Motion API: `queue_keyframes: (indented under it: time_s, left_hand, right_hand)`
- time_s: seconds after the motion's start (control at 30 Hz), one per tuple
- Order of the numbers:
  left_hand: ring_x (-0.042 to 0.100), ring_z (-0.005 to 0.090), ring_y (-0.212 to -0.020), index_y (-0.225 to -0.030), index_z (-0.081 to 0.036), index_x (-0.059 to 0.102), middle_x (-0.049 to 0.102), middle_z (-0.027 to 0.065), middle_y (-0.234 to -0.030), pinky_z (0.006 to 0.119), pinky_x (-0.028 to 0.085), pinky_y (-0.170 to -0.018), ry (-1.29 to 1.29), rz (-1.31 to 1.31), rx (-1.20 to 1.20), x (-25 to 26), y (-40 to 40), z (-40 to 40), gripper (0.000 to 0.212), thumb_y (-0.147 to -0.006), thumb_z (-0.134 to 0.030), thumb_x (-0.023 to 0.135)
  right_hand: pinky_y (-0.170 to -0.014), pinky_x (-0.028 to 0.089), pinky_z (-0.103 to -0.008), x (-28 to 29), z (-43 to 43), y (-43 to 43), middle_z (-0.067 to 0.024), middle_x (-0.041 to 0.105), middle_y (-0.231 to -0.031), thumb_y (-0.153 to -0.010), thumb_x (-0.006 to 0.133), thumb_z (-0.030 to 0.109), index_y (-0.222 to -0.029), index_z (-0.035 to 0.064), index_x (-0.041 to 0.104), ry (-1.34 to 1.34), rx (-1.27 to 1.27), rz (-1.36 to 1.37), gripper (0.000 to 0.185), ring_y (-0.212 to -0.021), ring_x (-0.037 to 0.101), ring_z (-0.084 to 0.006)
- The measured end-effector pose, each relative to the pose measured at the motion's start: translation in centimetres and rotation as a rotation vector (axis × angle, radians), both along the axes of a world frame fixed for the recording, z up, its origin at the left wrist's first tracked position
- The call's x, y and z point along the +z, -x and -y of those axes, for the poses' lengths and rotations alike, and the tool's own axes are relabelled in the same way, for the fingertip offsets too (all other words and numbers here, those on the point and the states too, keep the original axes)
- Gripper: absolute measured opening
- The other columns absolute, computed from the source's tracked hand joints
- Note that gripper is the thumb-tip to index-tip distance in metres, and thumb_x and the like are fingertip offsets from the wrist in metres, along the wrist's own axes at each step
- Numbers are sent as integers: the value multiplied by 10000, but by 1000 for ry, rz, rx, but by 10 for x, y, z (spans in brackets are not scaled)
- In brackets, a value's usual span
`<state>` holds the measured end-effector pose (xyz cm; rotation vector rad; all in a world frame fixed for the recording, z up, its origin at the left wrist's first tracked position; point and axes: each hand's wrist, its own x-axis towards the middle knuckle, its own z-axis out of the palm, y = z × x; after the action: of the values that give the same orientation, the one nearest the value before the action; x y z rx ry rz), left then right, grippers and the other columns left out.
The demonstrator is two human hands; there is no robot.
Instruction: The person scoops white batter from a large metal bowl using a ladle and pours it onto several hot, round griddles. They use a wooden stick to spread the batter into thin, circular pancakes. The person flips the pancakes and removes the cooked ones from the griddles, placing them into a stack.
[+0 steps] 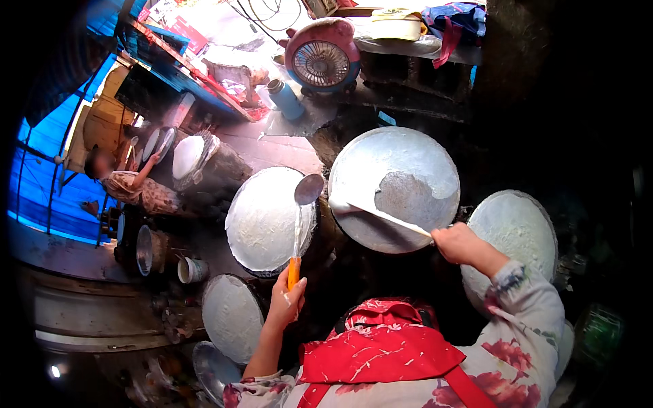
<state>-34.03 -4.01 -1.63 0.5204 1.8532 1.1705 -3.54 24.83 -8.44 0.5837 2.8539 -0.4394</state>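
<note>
My left hand [287, 300] holds a ladle by its orange handle [294, 273]. The ladle's metal bowl [308, 189] is over a round griddle coated in white batter [265, 219]. In my right hand [461, 244] is a long, thin, batter-covered spreader [393, 219], which reaches across the round griddle in front of me. White batter [380, 158] coats the upper part of that griddle, and a bare grey patch [408, 199] shows near its middle. The spreader's far end is at the griddle's left side; I cannot tell its exact shape.
More white-coated griddles stand by my right arm [515, 234] and my left forearm [232, 316]. Beyond are a blue flask [287, 99] and a pink fan [321, 58]. At left, another person [137, 186] works beside round pans. A white bucket [193, 270] is nearby.
</note>
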Motion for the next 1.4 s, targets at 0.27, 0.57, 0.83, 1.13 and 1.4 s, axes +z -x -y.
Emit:
queue_keyframes:
  time_s: [0.27,0.57,0.83,1.13,1.4]
  left_hand:
    - [631,366,-977,-1388,-65,346,618,243,-1057,356,481,-813,46,-482,-495,-19,-11,39,594,-874,-166,628]
    - [523,150,-758,-1406,-55,321,557,62,-949,236,416,-639,-254,-156,-303,-9,28,67,555,-910,-79,568]
    - [341,35,-418,-1390,-81,349,424,-43,-655,188,278,-372,-261,99,-150,5,49,100,503,-926,-109,540]
    - [415,66,-425,-1293,-56,394,461,-12,-655,204,348,-384,-273,70,-258,3,45,86,384,-947,-170,517]
    - [431,74,-410,-1235,-55,416,480,1,-639,204,351,-369,-251,114,-289,3,35,68,324,-960,-204,501]
  right_hand:
    - [-595,473,-486,-4,117,-110,-181,625,-756,-890,501,216,-932,86,575,53,-467,-186,156,-691,613,-387]
    - [-586,458,-519,-40,221,80,-222,619,-754,-953,447,306,-966,81,572,604,-848,-582,257,-700,600,-435]
    - [-346,372,-251,-66,255,51,-9,490,-531,-984,404,247,-963,20,570,765,-1221,-754,282,-368,454,-89]
    - [-372,407,-306,-103,245,55,-20,527,-551,-950,437,276,-861,74,584,642,-1187,-723,265,-423,524,-112]
    - [-631,487,-471,-89,262,47,-192,620,-721,-928,466,269,-901,84,588,251,-904,-504,224,-693,611,-394]
